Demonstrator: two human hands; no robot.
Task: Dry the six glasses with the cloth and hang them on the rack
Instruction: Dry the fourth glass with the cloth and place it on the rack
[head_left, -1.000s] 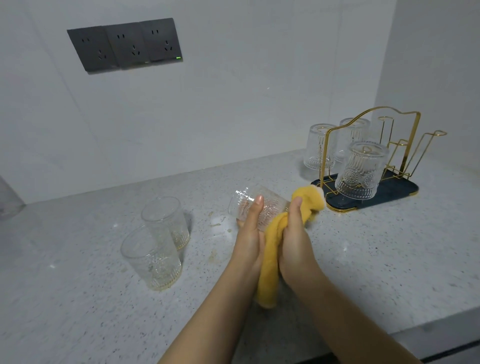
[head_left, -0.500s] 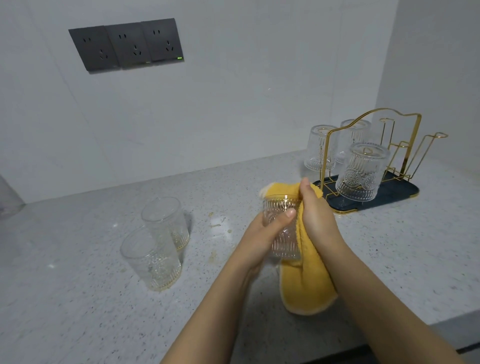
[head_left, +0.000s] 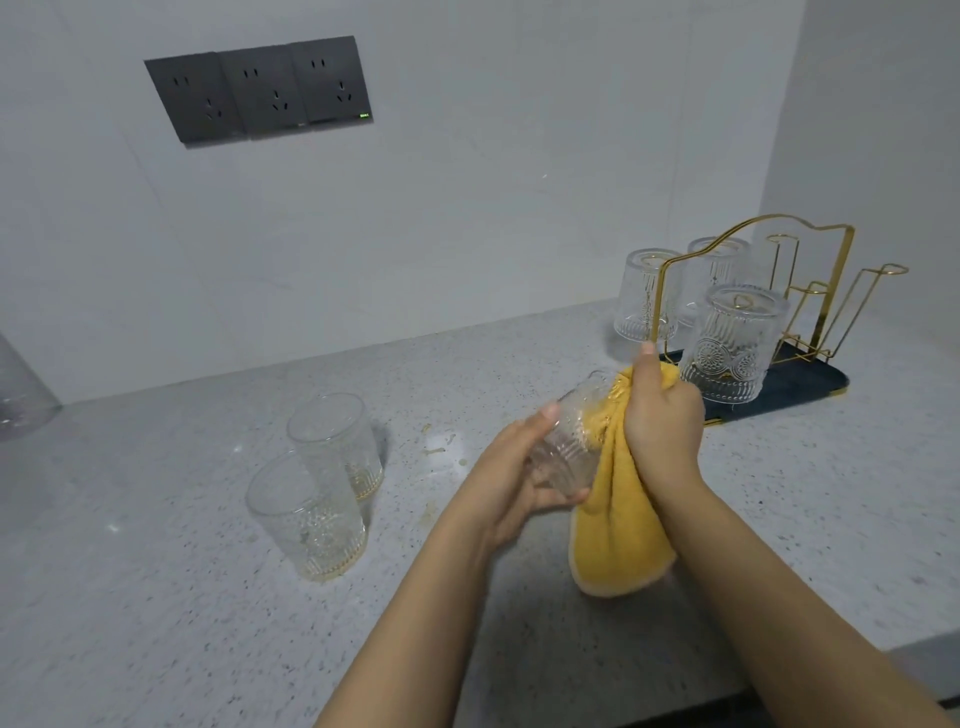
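The left hand (head_left: 511, 480) is curled around a clear glass (head_left: 569, 447) and holds it up over the surface (head_left: 156, 597). The glass is tipped, with its open end pointing up and to the right. The right hand (head_left: 660, 415) is closed tight on a yellow cloth (head_left: 618, 535). Part of the cloth is pushed into the open end of the glass. The rest of the cloth hangs down under the right hand, between the two arms.

To the left of the hands, two more glasses stand the right way up on the gray speckled surface. The near glass (head_left: 306, 517) and the far glass (head_left: 335, 441) are just beside each other and look like they overlap from here.

To the right, behind the right hand, is a gold wire rack (head_left: 836, 291) on a dark tray (head_left: 800, 384). Three glasses sit upside down on it: a front one (head_left: 732, 345), a back left one (head_left: 644, 296), and a back right one (head_left: 719, 260).

On the wall there is a row of dark sockets (head_left: 260, 88).
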